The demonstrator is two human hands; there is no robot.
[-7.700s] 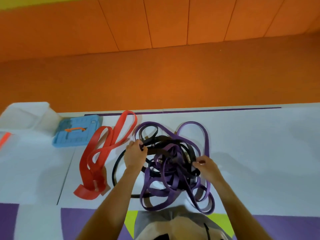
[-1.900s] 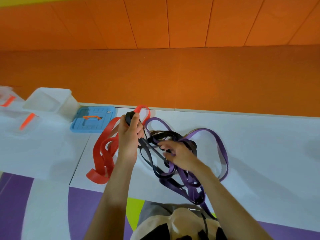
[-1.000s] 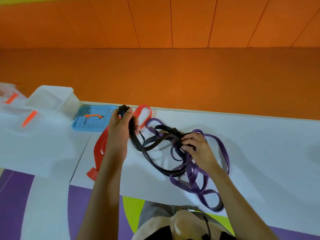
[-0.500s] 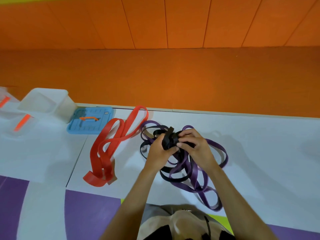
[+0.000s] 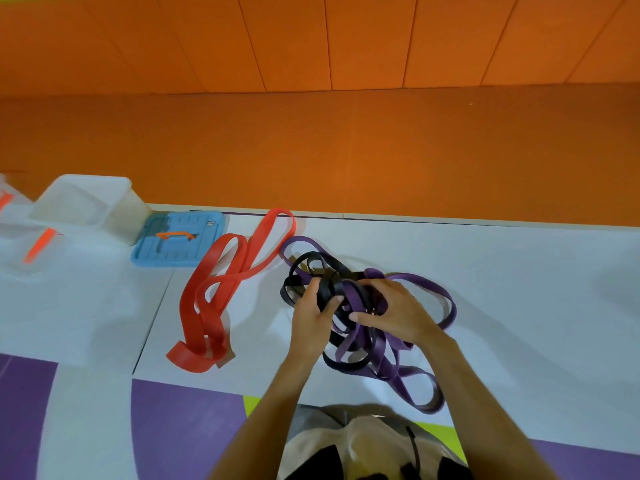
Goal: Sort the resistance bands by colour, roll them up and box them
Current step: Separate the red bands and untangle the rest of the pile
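Note:
A tangle of black bands (image 5: 313, 268) and purple bands (image 5: 424, 289) lies on the white mat in front of me. My left hand (image 5: 311, 318) grips a fold of black band at the tangle's left side. Over the middle of the tangle, my right hand (image 5: 394, 315) has its fingers curled into the black and purple loops. The red bands (image 5: 221, 282) lie apart in a loose heap to the left. A clear plastic box (image 5: 86, 202) stands at the far left.
A blue box lid (image 5: 180, 242) with an orange handle lies between the clear box and the red bands. More clear plastic with orange clips (image 5: 38, 244) sits at the far left edge. An orange wall rises behind the mats.
My left hand came back from its raised reach over the red bands to the tangle. Both hands now work close together on the black band, a little lower than half a second ago.

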